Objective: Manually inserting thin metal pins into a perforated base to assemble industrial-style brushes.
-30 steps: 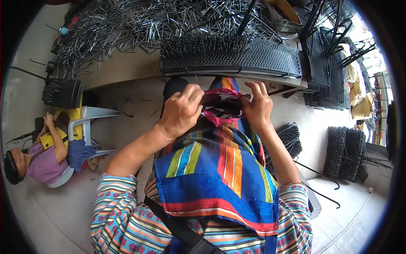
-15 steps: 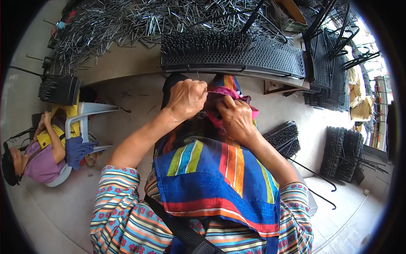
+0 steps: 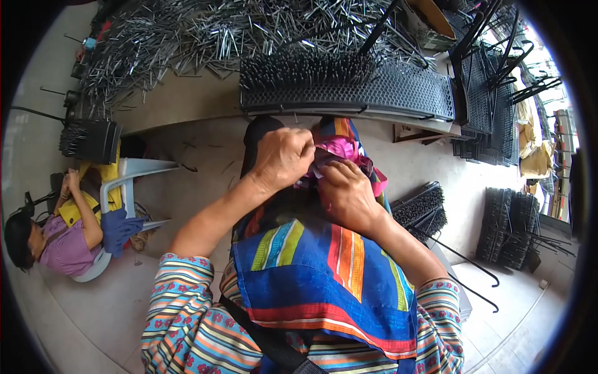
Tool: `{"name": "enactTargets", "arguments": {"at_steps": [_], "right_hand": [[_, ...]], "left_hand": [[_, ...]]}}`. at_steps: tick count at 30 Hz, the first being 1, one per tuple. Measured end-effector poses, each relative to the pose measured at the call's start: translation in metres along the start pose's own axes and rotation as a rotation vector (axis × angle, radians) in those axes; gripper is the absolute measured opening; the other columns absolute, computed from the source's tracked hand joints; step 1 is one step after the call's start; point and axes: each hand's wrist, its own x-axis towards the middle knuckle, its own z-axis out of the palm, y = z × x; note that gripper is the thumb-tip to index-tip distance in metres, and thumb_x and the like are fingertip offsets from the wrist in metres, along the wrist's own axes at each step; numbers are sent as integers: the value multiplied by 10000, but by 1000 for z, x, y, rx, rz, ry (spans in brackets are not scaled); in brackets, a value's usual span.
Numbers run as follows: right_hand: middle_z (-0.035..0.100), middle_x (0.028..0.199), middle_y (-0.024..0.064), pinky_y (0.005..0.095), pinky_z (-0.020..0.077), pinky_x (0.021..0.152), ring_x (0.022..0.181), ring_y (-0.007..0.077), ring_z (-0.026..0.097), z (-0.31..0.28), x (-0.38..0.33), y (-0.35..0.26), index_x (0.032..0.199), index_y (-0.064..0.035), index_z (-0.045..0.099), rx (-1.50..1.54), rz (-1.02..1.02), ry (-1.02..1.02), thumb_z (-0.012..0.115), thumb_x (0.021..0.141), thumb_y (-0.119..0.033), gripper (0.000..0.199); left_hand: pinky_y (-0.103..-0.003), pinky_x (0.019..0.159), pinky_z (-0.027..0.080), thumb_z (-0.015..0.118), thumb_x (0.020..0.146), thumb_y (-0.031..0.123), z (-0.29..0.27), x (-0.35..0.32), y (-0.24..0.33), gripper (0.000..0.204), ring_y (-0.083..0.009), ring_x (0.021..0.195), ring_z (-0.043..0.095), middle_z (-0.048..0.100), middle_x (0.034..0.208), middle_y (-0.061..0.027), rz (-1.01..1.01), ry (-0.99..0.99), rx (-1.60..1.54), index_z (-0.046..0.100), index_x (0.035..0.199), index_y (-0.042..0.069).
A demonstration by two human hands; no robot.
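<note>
Above my lap, my left hand is closed in a pinch, its fingertips beside a crumpled shiny pink cloth item. What the left fingers pinch is too small to tell. My right hand curls its fingers over the near part of the pink item and grips it. Dark purple folds show between the hands. A blue apron with colourful stripes covers my lap. Just beyond my hands, a black perforated plate lies on the table edge, its left part packed with upright dark metal pins.
Loose metal strips are heaped across the table. At left, a person sits by a grey-blue plastic chair. Black pin-filled plates with long hooked rods stand on the floor at right; mesh racks stand behind.
My left hand has shifted slightly right and down. The pink item has opened out more, and my right hand has moved a little lower on it.
</note>
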Motion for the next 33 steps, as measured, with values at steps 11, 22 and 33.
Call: {"name": "enactTargets", "arguments": {"at_steps": [11, 22, 33], "right_hand": [[616, 913, 127, 362, 484, 687, 856, 274, 620, 75, -26, 48, 942, -73, 634, -221, 327, -572, 602, 755, -226, 244], [609, 1155, 108, 365, 374, 1001, 1132, 212, 531, 153, -25, 103, 1077, -127, 620, -197, 201, -678, 540, 830, -174, 264], [673, 837, 119, 355, 499, 668, 792, 238, 647, 174, -35, 110, 807, -120, 689, 53, -2, -482, 585, 768, -148, 115]], "left_hand": [[-437, 615, 491, 650, 718, 140, 33, -13, 17, 126, -320, 677, 605, 608, 689, -114, 90, 137, -34, 562, 657, 72], [-403, 588, 509, 684, 714, 163, 31, -17, 13, 106, -304, 663, 640, 634, 680, -104, 90, 77, -67, 633, 691, 73], [-434, 646, 518, 669, 735, 201, 41, -15, -1, 117, -330, 739, 639, 658, 755, -113, 54, 27, -109, 638, 731, 88]]}}
